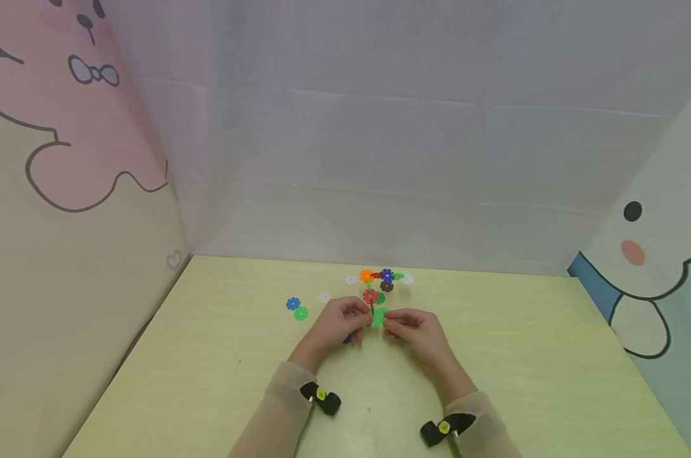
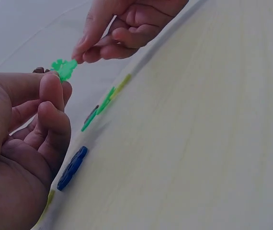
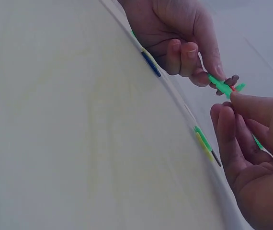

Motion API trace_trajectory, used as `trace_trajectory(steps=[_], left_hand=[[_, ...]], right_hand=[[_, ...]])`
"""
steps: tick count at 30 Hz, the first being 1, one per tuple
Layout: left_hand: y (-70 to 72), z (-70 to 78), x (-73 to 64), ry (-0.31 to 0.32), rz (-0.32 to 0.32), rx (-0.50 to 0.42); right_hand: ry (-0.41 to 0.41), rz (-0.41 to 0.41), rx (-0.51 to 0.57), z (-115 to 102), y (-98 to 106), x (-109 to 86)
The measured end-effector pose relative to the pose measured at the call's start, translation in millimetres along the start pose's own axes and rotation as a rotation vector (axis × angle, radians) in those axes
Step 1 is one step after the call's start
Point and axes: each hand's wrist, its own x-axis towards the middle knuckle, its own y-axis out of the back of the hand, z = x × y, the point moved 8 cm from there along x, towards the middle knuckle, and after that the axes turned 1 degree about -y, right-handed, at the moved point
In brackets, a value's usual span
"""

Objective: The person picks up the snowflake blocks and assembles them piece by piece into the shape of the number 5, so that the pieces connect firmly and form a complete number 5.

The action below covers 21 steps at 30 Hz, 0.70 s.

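Both hands meet over the table around a small cluster of joined notched plastic discs. My left hand (image 1: 339,321) pinches its left side between thumb and fingertips. From the other side my right hand (image 1: 419,331) pinches the edge of a bright green snowflake disc (image 1: 378,317). Behind the green piece in the right wrist view, a brown disc (image 3: 234,79) and a bit of red show, with another green edge past them. A red disc (image 1: 370,296) appears just above the fingertips in the head view. Fingers partly hide the joined pieces.
Beyond the hands lie an orange disc (image 1: 367,276), a dark blue disc (image 1: 387,275), a brown disc (image 1: 386,287) and several others. To the left are a blue disc (image 1: 293,303), a green disc (image 1: 301,313) and a white disc (image 1: 325,297). A curtain (image 1: 345,159) hangs behind the table.
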Motion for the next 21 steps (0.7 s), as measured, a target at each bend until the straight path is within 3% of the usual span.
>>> trace_trajectory(steps=[7, 17, 21], left_hand=[[17.8, -1.5, 0.0, 0.007, 0.097, 0.056], [27.3, -4.9, 2.4, 0.017, 0.183, 0.051], [28.8, -5.3, 3.2, 0.016, 0.204, 0.004]], right_hand=[[0.015, 0.064, -0.289, -2.2, 12.6, -1.0], [-0.009, 0.043, -0.377, -5.3, 19.9, 4.9], [0.006, 0.025, -0.418, -8.3, 15.6, 12.6]])
